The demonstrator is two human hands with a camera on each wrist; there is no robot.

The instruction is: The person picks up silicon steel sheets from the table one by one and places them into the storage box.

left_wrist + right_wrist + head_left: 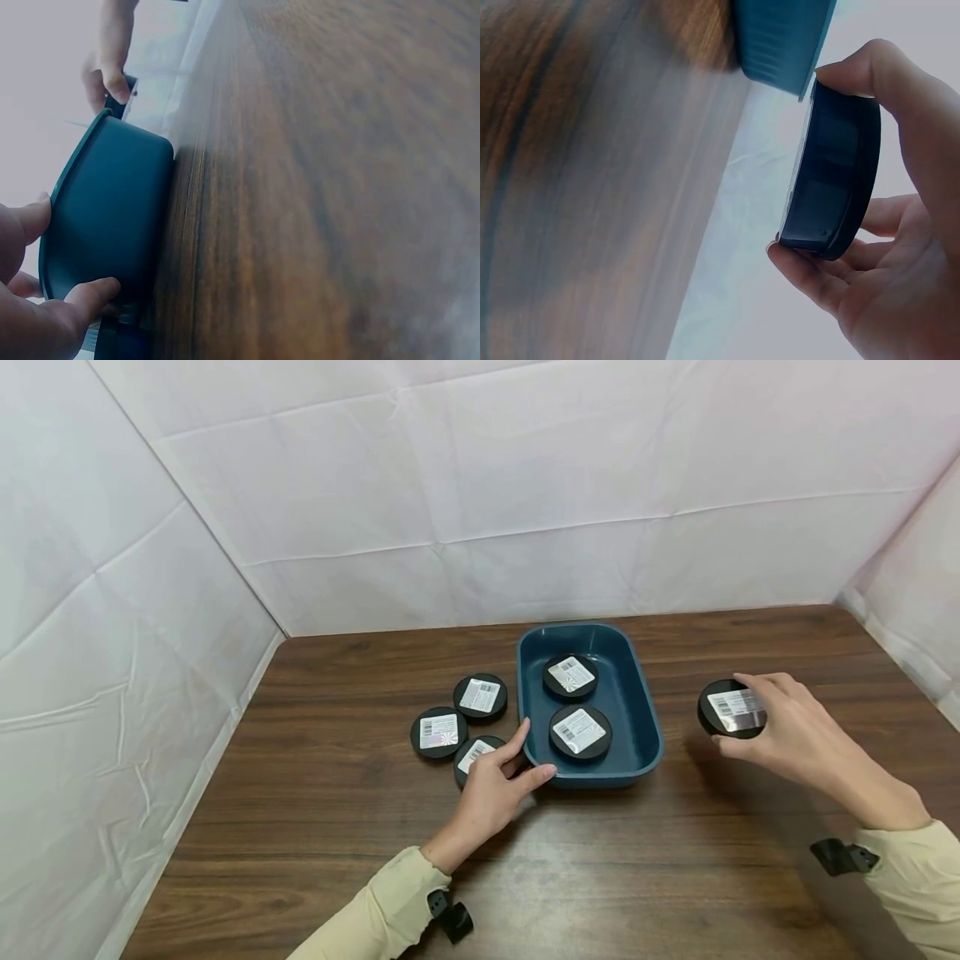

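In the head view, my right hand (806,743) grips a round, flat black container (731,708) by its edge, thumb on one side and fingers on the other. Its white label faces up, and the container is raised over the table, right of the blue tray (647,731). The right wrist view shows the dark side wall of this container (832,169) between thumb and fingertips. My left hand (491,802) holds the near left corner of the tray, thumb at the front rim and a finger along the left side. Two similar labelled containers (570,677) lie inside the tray.
Left of the tray, three more black containers (480,696) lie close together on the brown wooden table (337,827), the nearest partly hidden by my left hand. White sheeting (525,552) hangs behind the table and along both sides.
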